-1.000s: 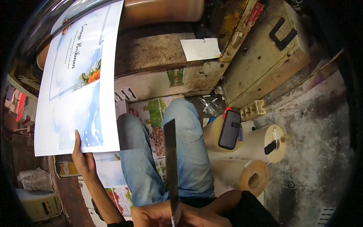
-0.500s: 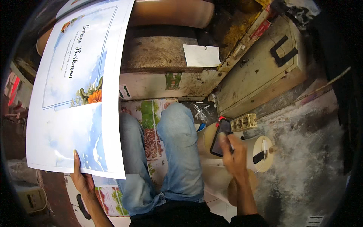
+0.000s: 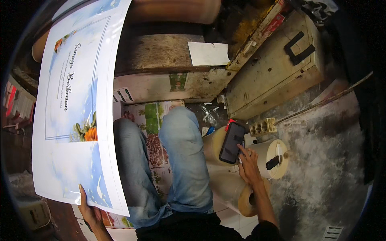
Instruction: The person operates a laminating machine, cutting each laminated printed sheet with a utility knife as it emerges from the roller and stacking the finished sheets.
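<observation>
Grimy grey floor lies to your right. Your left hand pinches the printed sheet by its near edge, at your left; your right hand is at the phone — its grip I can't tell. Supporting the sheet seems the step — next calls for keeping it level.

The printed sheet I hold is smooth, faintly glossy paper, my jeans matt, faded denim, the phone's dark face glossy, the rolls smooth, shiny plastic by their look, and the cabinet scuffed and matt.
</observation>
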A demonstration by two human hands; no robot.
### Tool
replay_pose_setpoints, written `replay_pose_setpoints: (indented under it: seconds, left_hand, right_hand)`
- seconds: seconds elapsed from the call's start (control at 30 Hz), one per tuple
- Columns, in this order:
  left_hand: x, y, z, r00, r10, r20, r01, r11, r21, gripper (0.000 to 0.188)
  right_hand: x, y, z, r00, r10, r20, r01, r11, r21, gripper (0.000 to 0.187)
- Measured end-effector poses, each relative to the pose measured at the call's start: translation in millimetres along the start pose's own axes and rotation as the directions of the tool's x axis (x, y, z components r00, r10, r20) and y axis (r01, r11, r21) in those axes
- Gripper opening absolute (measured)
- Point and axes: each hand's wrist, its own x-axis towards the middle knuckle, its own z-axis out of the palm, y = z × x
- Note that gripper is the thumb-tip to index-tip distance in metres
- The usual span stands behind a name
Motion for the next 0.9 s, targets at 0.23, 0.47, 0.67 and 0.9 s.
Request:
replay_pose_setpoints:
  seconds: [0.23, 0.47, 0.67, 0.9]
  left_hand:
    - [-44.5, -25.7, -25.6, 0.999, -0.022, -0.039, 0.022, 1.000, 0.018, 0.046]
    - [-73.0, -25.5, -57.5, 0.996, -0.046, -0.071, 0.043, 0.998, -0.042, 0.051]
    - [-59.5, 3.6, -113.8, 0.992, -0.084, -0.094, 0.087, 0.996, 0.031, 0.051]
    - [-67.1, 69.6, -92.6, 0.984, -0.086, -0.153, 0.091, 0.996, 0.022, 0.053]
  right_hand:
    - [-21.4, 12.2, -11.8, 0.977, -0.015, -0.215, -0.001, 0.997, -0.076, 0.023]
    - [3.8, -36.8, -70.6, 0.784, 0.618, -0.068, -0.503, 0.695, 0.514, 0.045]
    - [93.7, -156.5, -133.5, 0.876, 0.472, -0.102, -0.131, 0.436, 0.890, 0.022]
    - [308.2, -285.4, -166.4, 0.957, 0.095, -0.275, 0.241, 0.274, 0.931, 0.026]
